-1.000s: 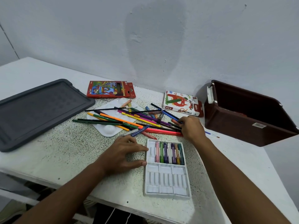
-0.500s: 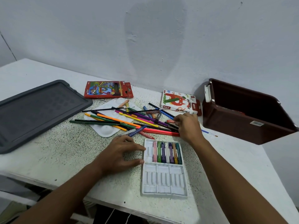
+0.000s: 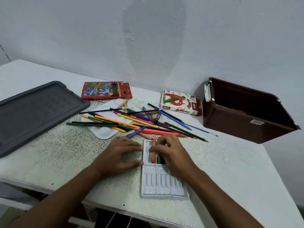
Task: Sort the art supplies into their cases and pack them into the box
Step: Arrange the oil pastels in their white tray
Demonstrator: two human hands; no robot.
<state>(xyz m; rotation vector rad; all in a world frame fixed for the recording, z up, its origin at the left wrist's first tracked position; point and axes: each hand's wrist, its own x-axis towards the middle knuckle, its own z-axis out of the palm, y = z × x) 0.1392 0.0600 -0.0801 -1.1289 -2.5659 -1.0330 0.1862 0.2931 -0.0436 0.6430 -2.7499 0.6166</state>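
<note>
White pastel tray, orange pastel in far row, near row bare

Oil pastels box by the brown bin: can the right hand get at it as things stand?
Probably yes: the oil pastels box lies uncovered beyond the pencil pile, but the right hand is busy pinching an orange pastel.

This looks like a plain room in a home, set up as a makeshift craft corner. A white speckled table with a worn, chipped front edge is pushed into the corner of bare, pale painted walls, one of them marked by a large faint stain. Children's art things cover it: a loose heap of coloured pencils, a carton labelled oil pastels, a red coloured-pencil pack.
</note>
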